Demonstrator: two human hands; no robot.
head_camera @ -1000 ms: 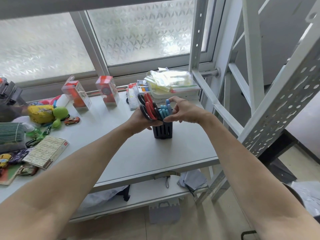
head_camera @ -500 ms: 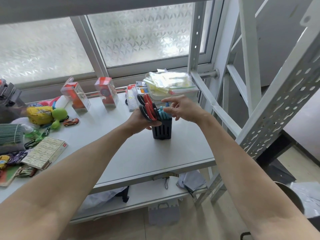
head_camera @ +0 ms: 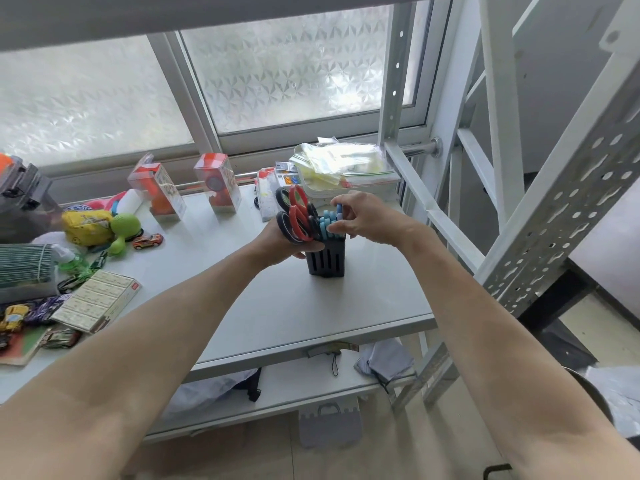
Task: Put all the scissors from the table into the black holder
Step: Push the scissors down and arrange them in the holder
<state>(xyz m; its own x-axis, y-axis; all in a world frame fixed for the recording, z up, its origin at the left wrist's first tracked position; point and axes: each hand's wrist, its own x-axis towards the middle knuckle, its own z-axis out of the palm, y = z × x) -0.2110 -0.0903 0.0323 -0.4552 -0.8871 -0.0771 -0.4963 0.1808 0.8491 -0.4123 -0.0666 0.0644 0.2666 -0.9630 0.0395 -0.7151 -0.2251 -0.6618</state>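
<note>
At the frame's centre, the black holder (head_camera: 326,258) stands on the grey table (head_camera: 294,306), packed with red-and-black scissors (head_camera: 298,216) on its left and blue-handled scissors (head_camera: 329,221) on its right. The left hand (head_camera: 277,242) remains curled round the holder and the red handles, steadying them. The right hand (head_camera: 367,216) has lifted slightly since a second ago; its thumb and forefinger now pinch a blue handle at the top, the other fingers loosely spread. No loose scissors show on the visible table, so the job looks nearly finished, with only seating this last pair remaining.
</note>
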